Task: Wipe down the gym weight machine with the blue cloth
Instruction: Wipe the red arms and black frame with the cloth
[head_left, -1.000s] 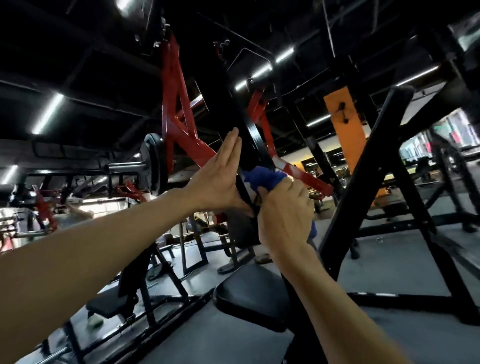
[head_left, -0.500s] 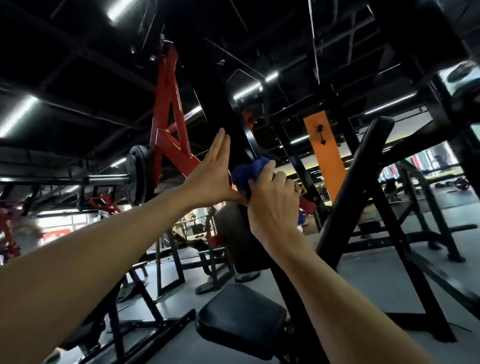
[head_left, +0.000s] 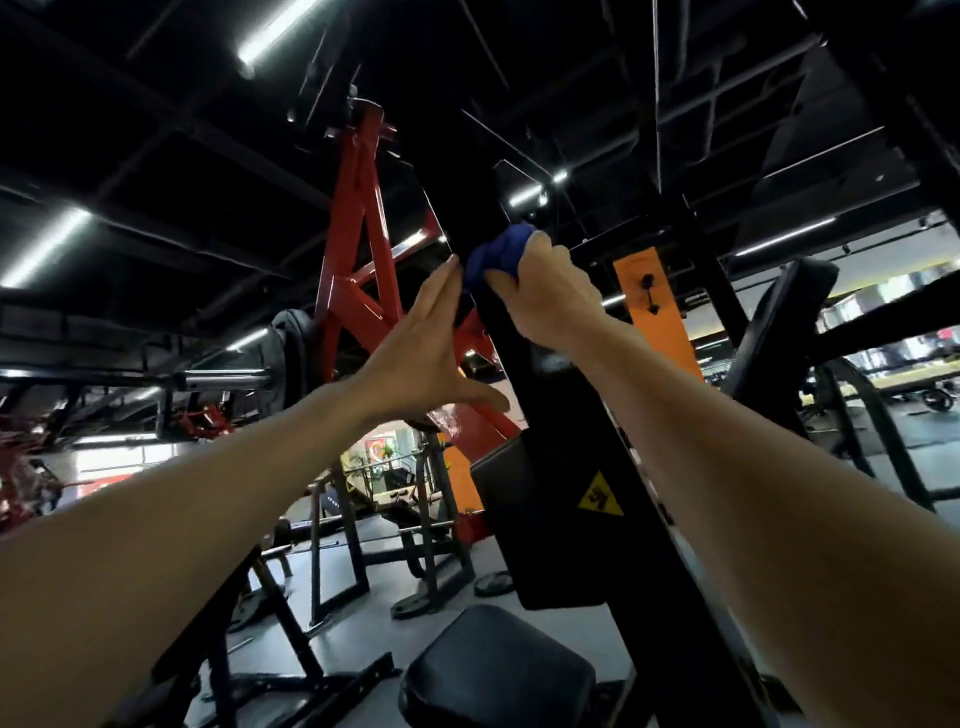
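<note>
While both arms are raised, the gym weight machine (head_left: 582, 415) is seen as a tall black upright of painted metal, smooth and square-edged, sloping away overhead between the two hands. A red steel frame (head_left: 363, 270) of glossy welded bars is set behind the left hand, and a round black weight plate (head_left: 291, 353) on a chrome bar (head_left: 223, 379) is seen further to that hand's outer side. Below the right hand, a flat black back pad (head_left: 530, 519) with a matte, leathery surface is fixed to the upright, and a yellow triangular warning sticker (head_left: 600, 496) is stuck on the beam beside it. A rounded, padded black seat (head_left: 498, 675) is placed lower still, beneath both forearms.

The blue cloth (head_left: 493, 254) is bunched into a soft, creased wad of deep blue fabric and is pressed against the upright at the top of the right hand (head_left: 550, 301). It is clutched by that hand, the fingers (head_left: 545, 249) being curled over it and over the edge of the beam. The left hand (head_left: 421, 353) is held flat and released, its fingers straight and together, the fingertips (head_left: 452, 267) laid at the near side of the upright just beside the cloth, with the thumb spread toward the beam; nothing is held in it.
</note>
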